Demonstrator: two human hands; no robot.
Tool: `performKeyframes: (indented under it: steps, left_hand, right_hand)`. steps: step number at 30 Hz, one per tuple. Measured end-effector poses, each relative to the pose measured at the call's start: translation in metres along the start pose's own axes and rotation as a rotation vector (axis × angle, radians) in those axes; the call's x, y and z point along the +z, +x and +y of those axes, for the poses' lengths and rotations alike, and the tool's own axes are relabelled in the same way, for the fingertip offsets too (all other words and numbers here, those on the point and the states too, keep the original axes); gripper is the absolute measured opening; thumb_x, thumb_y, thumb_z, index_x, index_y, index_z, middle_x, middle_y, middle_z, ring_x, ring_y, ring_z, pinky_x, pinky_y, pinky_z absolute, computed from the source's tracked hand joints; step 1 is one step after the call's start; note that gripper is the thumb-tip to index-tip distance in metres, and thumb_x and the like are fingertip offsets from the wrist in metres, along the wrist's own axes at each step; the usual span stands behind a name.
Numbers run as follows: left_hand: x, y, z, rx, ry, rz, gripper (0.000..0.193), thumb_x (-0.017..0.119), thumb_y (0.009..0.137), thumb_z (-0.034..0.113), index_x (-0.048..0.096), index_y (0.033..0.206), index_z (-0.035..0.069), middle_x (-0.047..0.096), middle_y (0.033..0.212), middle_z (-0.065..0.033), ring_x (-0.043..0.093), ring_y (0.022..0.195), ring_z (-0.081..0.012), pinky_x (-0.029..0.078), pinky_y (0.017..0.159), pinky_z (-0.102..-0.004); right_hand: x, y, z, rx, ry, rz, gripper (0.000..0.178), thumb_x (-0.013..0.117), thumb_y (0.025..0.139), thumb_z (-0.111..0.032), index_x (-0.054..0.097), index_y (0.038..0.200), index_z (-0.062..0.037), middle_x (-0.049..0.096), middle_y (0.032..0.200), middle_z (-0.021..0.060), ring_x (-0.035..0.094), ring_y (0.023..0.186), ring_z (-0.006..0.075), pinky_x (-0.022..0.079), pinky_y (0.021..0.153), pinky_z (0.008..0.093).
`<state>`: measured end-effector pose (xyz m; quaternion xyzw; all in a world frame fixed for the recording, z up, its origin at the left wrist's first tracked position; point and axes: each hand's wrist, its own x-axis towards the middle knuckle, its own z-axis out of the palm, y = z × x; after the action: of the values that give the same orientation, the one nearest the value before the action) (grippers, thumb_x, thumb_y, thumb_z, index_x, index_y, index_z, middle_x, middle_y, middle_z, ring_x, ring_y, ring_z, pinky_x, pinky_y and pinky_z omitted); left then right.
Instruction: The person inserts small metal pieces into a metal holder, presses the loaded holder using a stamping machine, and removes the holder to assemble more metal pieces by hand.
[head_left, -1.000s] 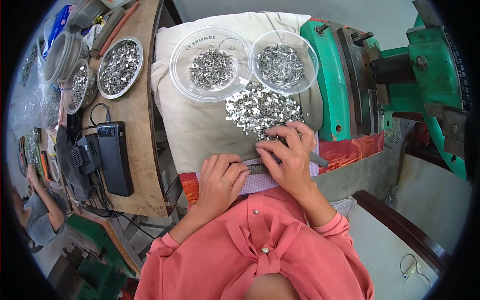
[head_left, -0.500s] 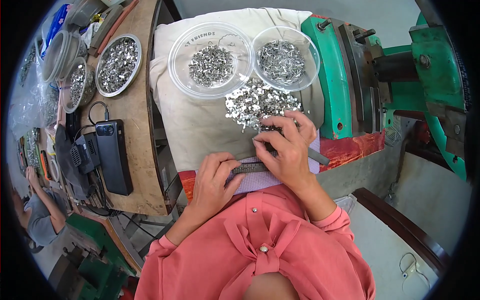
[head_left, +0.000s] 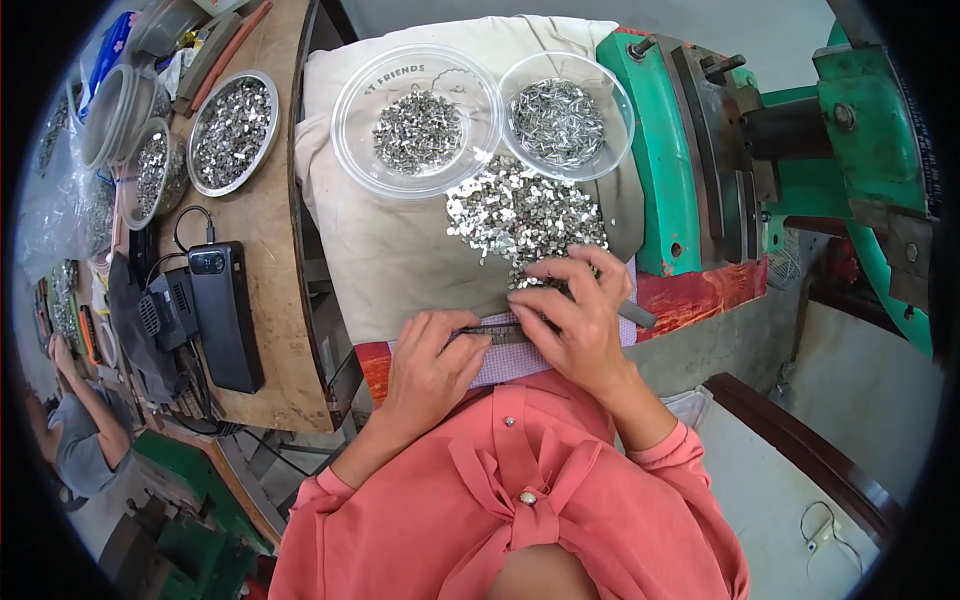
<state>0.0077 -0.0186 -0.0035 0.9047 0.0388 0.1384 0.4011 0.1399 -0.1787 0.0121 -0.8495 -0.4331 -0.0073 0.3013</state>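
My left hand (head_left: 425, 358) is closed on a narrow dark metal strip with notches along it (head_left: 503, 333), which lies crosswise close to my body. My right hand (head_left: 580, 325) bends over the strip's right part, thumb and index finger brought together at it; whatever is between those fingertips is too small to make out. Just beyond the right hand spreads a loose heap of small shiny metal pieces (head_left: 525, 210) on a beige cloth (head_left: 390, 270). A flat grey bar (head_left: 637, 315) sticks out to the right from under this hand.
Behind the heap stand two clear tubs: one (head_left: 347, 150) with small metal parts, the other (head_left: 622, 150) with thin pins. A green machine (head_left: 660, 190) borders the right. On the wooden bench (head_left: 285, 330) at left are a black power bank (head_left: 226, 320) and a bowl of metal pieces (head_left: 203, 180).
My right hand has come down from the heap's near edge to the strip, fingertips drawing together. My left fingers have shifted slightly along the strip.
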Motion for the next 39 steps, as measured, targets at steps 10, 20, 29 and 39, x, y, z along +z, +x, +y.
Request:
performKeyframes:
  steps: [10, 20, 29, 39]
  left_hand:
    - [0.002, 0.0, 0.001, -0.122, -0.071, -0.047, 0.037, 0.082, 0.069, 0.006, 0.064, 0.102, 0.003, 0.062, 0.106, -0.0116, 0.058, 0.096, -0.032, 0.047, 0.082, -0.0412]
    - [-0.001, 0.005, -0.002, -0.068, -0.062, -0.08, 0.036, 0.081, 0.073, 0.01, 0.064, 0.104, 0.004, 0.059, 0.109, -0.0109, 0.057, 0.095, -0.0315, 0.046, 0.081, -0.0413]
    - [-0.001, 0.014, 0.005, 0.006, 0.078, -0.146, 0.03, 0.079, 0.075, 0.016, 0.066, 0.101, 0.007, 0.061, 0.108, -0.0055, 0.058, 0.094, -0.027, 0.044, 0.079, -0.0397]
    - [-0.007, 0.004, 0.002, -0.021, 0.086, -0.129, 0.029, 0.079, 0.074, 0.012, 0.067, 0.1, 0.006, 0.061, 0.105, -0.0062, 0.058, 0.093, -0.0267, 0.044, 0.078, -0.0385]
  right_hand:
    - [0.017, 0.044, 0.007, -0.161, -0.119, -0.054, 0.014, 0.08, 0.072, -0.018, 0.073, 0.084, -0.02, 0.063, 0.114, -0.0059, 0.048, 0.121, 0.0271, 0.029, 0.098, 0.0451]
    - [-0.002, 0.019, 0.007, -0.049, -0.022, 0.05, 0.017, 0.081, 0.067, -0.014, 0.071, 0.08, -0.0191, 0.066, 0.106, -0.0055, 0.049, 0.119, 0.027, 0.031, 0.098, 0.0426]
    - [-0.006, -0.029, -0.002, 0.027, 0.023, -0.032, 0.019, 0.083, 0.069, -0.018, 0.076, 0.086, -0.0198, 0.066, 0.106, -0.0038, 0.047, 0.117, 0.0289, 0.03, 0.098, 0.0416]
    - [0.002, 0.0, 0.009, 0.007, -0.079, -0.014, 0.014, 0.082, 0.072, -0.021, 0.075, 0.084, -0.0212, 0.064, 0.113, -0.0042, 0.047, 0.12, 0.0279, 0.028, 0.098, 0.0436]
